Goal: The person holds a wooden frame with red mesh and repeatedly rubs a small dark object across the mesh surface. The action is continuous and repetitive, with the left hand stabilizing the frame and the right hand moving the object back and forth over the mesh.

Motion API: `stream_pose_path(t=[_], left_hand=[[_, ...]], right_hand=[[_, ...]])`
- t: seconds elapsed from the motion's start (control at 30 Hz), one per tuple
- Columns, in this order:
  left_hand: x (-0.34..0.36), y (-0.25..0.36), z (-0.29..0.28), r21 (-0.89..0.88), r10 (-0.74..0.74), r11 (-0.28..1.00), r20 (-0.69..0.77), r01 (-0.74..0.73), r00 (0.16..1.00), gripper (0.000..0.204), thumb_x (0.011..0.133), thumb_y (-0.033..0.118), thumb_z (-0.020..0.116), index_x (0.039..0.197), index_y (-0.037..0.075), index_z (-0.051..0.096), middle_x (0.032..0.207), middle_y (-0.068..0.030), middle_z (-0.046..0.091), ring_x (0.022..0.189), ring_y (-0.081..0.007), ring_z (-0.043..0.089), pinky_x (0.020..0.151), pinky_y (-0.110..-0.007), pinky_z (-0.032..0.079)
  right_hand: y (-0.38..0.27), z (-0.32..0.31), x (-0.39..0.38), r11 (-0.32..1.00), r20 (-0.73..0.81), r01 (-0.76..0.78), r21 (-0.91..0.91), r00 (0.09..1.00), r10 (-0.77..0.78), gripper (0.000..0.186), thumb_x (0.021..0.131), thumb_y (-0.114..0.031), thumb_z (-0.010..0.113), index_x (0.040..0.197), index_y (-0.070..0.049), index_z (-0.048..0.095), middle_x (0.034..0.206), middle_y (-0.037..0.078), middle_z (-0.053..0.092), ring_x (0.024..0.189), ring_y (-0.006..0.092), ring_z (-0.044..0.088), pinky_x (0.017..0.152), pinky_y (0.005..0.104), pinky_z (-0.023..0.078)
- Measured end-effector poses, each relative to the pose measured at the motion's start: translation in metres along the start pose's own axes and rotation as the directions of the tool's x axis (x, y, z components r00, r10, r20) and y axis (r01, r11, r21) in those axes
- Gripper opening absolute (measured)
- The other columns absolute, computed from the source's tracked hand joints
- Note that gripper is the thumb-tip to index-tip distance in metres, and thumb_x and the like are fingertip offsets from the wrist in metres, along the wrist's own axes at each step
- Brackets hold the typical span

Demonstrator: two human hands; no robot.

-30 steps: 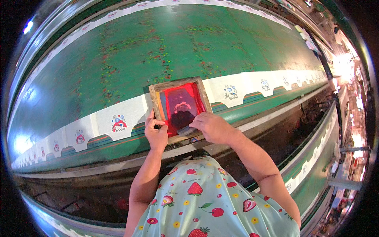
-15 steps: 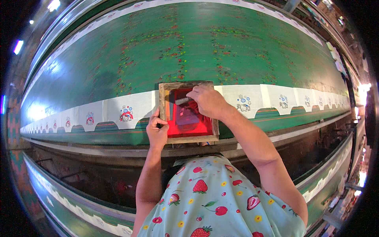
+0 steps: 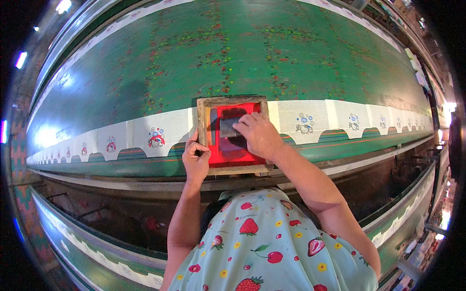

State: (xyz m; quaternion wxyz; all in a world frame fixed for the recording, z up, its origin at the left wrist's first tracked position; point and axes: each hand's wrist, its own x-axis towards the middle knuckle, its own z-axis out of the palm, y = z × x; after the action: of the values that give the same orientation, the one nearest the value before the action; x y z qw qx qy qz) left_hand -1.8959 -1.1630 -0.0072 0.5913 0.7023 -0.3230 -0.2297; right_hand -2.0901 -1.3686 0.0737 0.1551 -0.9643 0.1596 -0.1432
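Note:
A wooden-framed printing screen (image 3: 233, 100) lies across the row of white cloth pieces, with red ink (image 3: 224, 158) spread over its mesh. My left hand (image 3: 196, 159) is closed on the frame's left side, thumb and curled fingers near its lower corner. Inside the frame, my right hand (image 3: 260, 136) grips a flat dark squeegee (image 3: 230, 128), whose blade rests on the inked mesh. My fingers cover the squeegee's right end. The cloth beneath the screen is hidden.
White cloth pieces (image 3: 173, 120) with scalloped near edges run along the long green table (image 3: 194, 63). Pieces to the left carry red and blue prints; those to the right show blue outlines. A metal rail (image 3: 121, 184) borders the near edge, and another table (image 3: 97, 254) stands behind me.
My right hand has drawn the squeegee a little toward me over the mesh, and its wrist is lower. My left hand keeps its hold on the frame.

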Motion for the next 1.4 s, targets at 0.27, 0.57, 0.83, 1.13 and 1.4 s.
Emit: stream_pose_path(t=[0.27,0.57,0.83,1.13,1.4], left_hand=[[0.002,0.002,0.001,0.067,0.113,0.991,0.020,-0.114,0.993,0.023,0.080,-0.018,0.074,0.087,0.004,0.071,0.162,-0.0264,0.061,0.151,-0.0366,0.059,0.123,-0.043,0.044],[0.002,-0.001,0.001,0.109,0.101,0.989,0.033,-0.104,0.994,0.024,0.079,-0.016,0.078,0.090,0.005,0.073,0.162,-0.0277,0.061,0.149,-0.0372,0.060,0.120,-0.043,0.047],[0.006,-0.003,0.001,0.123,0.115,0.986,0.017,-0.117,0.993,0.026,0.077,-0.017,0.076,0.089,0.005,0.071,0.162,-0.0284,0.060,0.148,-0.0365,0.061,0.121,-0.043,0.048],[-0.007,0.039,0.069,0.110,0.213,0.971,0.020,-0.214,0.977,0.026,0.077,-0.017,0.077,0.088,0.005,0.067,0.163,-0.0276,0.060,0.148,-0.0363,0.061,0.122,-0.045,0.047],[-0.034,0.042,0.205,0.055,0.212,0.976,0.013,-0.212,0.977,0.023,0.082,-0.018,0.072,0.091,0.002,0.067,0.165,-0.0288,0.059,0.143,-0.0306,0.065,0.113,-0.038,0.052]], right_hand=[[-0.057,0.002,-0.057,0.999,0.006,0.037,0.005,0.999,-0.037,0.037,0.089,-0.014,0.070,0.125,-0.007,0.077,0.118,0.013,0.071,0.112,0.0356,0.068,0.100,0.0518,0.054],[-0.087,-0.004,-0.081,0.992,0.065,-0.063,0.106,0.996,0.056,0.045,0.083,-0.011,0.079,0.128,-0.007,0.077,0.130,0.013,0.070,0.123,0.0364,0.067,0.108,0.0523,0.054],[-0.080,-0.006,-0.118,0.908,-0.265,-0.286,0.308,0.890,0.370,0.040,0.092,-0.010,0.085,0.131,-0.008,0.076,0.144,0.016,0.068,0.138,0.0391,0.062,0.118,0.0526,0.050],[-0.029,-0.017,-0.184,0.713,-0.239,-0.385,0.586,0.758,0.606,0.043,0.092,-0.008,0.085,0.135,-0.007,0.075,0.145,0.018,0.069,0.138,0.0387,0.063,0.122,0.0490,0.048],[0.064,-0.064,-0.265,0.701,-0.292,-0.345,0.624,0.729,0.619,0.041,0.092,-0.008,0.082,0.133,-0.006,0.076,0.145,0.018,0.071,0.139,0.0362,0.063,0.121,0.0489,0.047]])
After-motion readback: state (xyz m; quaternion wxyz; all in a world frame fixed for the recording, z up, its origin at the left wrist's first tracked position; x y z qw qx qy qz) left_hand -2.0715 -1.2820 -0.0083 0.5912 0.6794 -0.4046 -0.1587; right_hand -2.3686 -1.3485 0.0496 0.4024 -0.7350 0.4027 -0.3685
